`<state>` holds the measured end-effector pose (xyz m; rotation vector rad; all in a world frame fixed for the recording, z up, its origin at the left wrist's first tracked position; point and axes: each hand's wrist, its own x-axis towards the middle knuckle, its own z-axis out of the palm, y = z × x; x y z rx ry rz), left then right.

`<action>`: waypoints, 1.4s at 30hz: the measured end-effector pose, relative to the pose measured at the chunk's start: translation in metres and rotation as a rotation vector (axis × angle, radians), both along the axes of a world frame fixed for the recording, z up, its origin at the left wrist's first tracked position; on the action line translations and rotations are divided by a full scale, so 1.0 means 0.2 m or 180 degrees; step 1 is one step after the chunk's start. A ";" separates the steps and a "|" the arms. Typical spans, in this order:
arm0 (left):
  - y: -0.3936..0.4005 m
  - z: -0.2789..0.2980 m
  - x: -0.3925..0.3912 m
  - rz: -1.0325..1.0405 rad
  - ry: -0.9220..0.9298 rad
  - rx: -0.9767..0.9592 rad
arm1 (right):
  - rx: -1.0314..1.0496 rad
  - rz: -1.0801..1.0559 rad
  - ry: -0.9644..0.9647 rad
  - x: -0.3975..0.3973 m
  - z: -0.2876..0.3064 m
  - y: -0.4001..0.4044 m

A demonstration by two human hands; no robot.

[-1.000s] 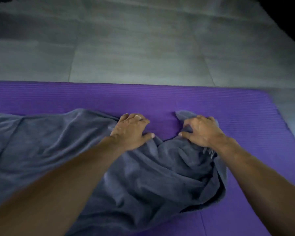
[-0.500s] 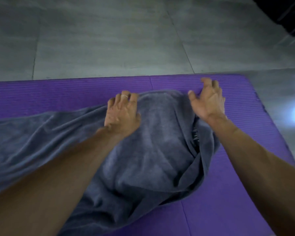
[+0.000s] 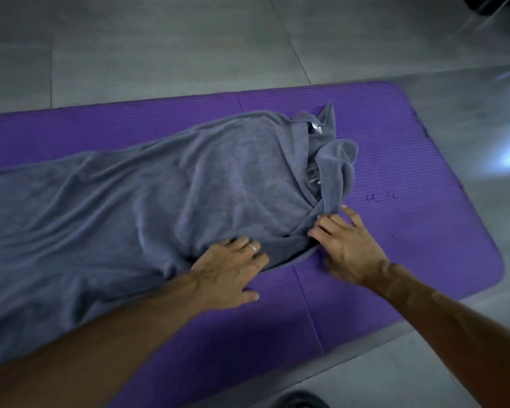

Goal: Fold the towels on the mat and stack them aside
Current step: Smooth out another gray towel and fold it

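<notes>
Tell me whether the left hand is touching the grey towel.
Touching. The head view shows the left hand with its fingers lying on the near edge of the crumpled grey towel.

Both hands (image 3: 228, 273) now at towel's (image 3: 159, 187) near edge

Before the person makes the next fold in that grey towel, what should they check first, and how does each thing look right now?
1. Towel spread flat: not ok, it is rumpled and bunched at its right end.
2. Towel on the purple mat: ok where visible; its left end runs out of frame.
3. Left hand on the near edge: ok, fingers rest on it.
4. Right hand on the near right corner: ok, fingers touch the fabric.
5. Firm grip on the edge: cannot tell.
6. Stack of folded towels aside: cannot tell, none in view.
</notes>
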<state>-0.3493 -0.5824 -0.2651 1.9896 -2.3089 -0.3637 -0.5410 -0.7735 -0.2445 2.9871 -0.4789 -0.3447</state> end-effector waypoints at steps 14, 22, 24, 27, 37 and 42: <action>0.08 0.14 -0.03 0.0496 0.0221 0.1120 | -0.0128 -0.0648 0.0162 -0.38 0.03 0.11; -0.16 0.21 -0.08 0.0480 0.0038 0.0600 | -0.0038 -0.1909 -0.0730 -0.07 0.09 -0.14; -0.25 0.20 -0.09 0.0566 0.0018 0.0592 | 0.0039 -0.2019 -0.0624 0.00 0.05 -0.20; -0.38 0.17 -0.09 0.0756 0.0135 0.0602 | 0.0522 -0.2207 -0.0689 0.06 0.01 -0.28; -0.68 0.01 -0.06 0.0936 -0.0051 0.0827 | 0.1234 -0.4534 -0.1705 -0.49 -0.06 -0.44; -0.78 0.01 -0.05 0.0861 0.0014 0.1106 | 0.1280 -0.3377 -0.1852 -0.21 0.01 -0.60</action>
